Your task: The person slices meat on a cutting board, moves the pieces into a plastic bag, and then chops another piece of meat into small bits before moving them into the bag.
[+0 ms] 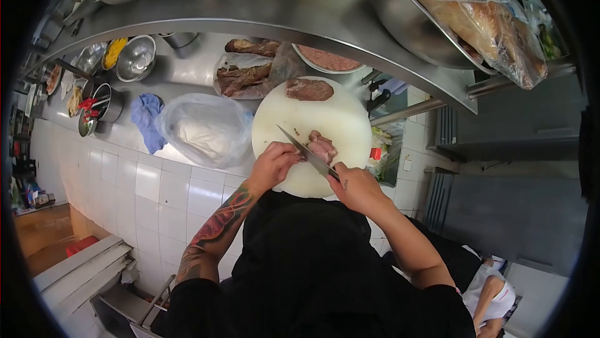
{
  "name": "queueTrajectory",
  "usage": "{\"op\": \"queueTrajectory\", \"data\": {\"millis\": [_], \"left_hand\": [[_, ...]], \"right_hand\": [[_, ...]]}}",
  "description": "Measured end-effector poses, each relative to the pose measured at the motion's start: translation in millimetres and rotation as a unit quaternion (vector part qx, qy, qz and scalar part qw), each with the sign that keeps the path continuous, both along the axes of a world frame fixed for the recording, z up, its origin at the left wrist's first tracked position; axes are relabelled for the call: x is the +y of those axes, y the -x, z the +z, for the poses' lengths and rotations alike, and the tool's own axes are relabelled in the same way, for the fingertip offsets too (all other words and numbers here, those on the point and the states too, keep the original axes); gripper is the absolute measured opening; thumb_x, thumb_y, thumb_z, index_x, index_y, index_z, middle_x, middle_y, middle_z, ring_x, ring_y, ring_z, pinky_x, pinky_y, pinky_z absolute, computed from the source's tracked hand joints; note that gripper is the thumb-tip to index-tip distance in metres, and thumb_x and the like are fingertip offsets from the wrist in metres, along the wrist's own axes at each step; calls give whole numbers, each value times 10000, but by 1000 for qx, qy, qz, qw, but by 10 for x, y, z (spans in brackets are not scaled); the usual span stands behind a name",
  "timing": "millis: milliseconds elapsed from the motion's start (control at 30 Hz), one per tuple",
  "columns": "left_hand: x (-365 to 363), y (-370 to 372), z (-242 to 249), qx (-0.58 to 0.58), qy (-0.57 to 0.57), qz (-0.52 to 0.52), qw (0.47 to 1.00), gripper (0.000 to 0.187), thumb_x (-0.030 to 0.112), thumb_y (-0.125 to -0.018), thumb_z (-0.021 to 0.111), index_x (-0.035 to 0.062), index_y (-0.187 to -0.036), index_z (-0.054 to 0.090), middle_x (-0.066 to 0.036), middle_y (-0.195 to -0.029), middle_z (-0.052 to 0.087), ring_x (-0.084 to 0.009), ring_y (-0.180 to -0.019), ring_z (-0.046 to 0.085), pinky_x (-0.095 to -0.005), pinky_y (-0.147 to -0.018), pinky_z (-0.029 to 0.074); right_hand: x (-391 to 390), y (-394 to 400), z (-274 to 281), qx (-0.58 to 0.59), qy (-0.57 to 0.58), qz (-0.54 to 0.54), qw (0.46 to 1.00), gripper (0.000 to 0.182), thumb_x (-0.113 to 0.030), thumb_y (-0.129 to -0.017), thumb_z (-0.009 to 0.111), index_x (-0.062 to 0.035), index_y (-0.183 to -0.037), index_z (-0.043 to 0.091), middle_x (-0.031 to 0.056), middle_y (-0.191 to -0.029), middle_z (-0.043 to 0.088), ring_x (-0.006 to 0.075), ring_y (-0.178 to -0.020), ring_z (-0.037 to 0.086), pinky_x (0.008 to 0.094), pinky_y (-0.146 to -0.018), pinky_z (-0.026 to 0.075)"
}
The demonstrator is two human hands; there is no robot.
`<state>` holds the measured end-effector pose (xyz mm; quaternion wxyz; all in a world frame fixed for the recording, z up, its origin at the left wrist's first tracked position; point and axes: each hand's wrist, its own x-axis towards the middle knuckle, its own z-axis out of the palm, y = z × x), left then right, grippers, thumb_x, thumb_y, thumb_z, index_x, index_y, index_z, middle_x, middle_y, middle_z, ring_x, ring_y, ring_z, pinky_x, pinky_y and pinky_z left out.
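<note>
My right hand (pixel 357 188) is wrapped round the handle of a kitchen knife (pixel 310 155). Its blade points up and to the left across a round white cutting board (pixel 275 113). Beside the blade lies a pinkish piece of meat (pixel 322 148), cut side showing. On the other side of the blade, my left hand (pixel 276 164) is closed in a pinch over the board; what its fingertips hold is too small to make out. A larger browned piece of meat (pixel 310 90) rests near the board's far edge.
Left of the board sit a clear plastic bag (pixel 203 131) and a blue cloth (pixel 147 122). Behind are bagged dark meat (pixel 245 78) and a bowl of minced meat (pixel 328 58). A steel shelf (pixel 281 6) overhangs the counter. Another person (pixel 490 294) is at lower right.
</note>
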<state>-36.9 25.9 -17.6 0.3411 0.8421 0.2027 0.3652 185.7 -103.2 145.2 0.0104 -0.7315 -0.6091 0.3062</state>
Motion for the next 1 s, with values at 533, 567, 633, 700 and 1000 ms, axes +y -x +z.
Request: {"op": "queueTrajectory", "data": {"millis": [533, 567, 633, 700, 1000], "left_hand": [[9, -16, -4, 9, 13, 0, 1000, 228, -28, -828, 837, 76, -1024, 783, -75, -1149, 728, -301, -1040, 709, -405, -894, 597], [-5, -13, -41, 14, 15, 2, 1000, 234, -30, -825, 835, 77, -1027, 784, -73, -1150, 728, -300, -1044, 711, -403, -896, 599], [0, -12, -39, 17, 17, 7, 1000, 241, -32, -821, 833, 79, -1029, 786, -70, -1152, 729, -299, -1048, 713, -401, -899, 601], [6, 3, -36, 22, 16, -3, 1000, 241, -40, -815, 826, 78, -1021, 787, -79, -1152, 728, -297, -1054, 715, -403, -898, 605], [-57, 1, -82, 1, 37, 16, 999, 240, -63, -807, 800, 64, -1009, 781, -88, -1147, 722, -312, -1032, 716, -402, -890, 606]], "right_hand": [[200, 108, -2, -10, -15, 15, 1000, 311, -278, -1071, 640, 31, -1094, 650, 275, -939, 774, 475, -921, 764, 578, -848, 593], [110, 66, 59, -14, 15, 18, 1000, 313, -283, -1071, 642, 28, -1098, 653, 274, -940, 774, 477, -917, 764, 581, -841, 594], [-40, -19, 150, -19, 67, 25, 997, 312, -291, -1072, 647, 18, -1115, 654, 267, -930, 775, 480, -913, 764, 591, -820, 595], [15, 0, 36, -18, 59, 25, 998, 314, -289, -1072, 646, 19, -1136, 656, 267, -949, 777, 481, -918, 764, 591, -822, 597], [267, 51, -483, 12, -190, 32, 981, 349, -296, -1071, 653, 23, -1213, 658, 232, -1040, 787, 480, -931, 762, 578, -830, 605]]}}
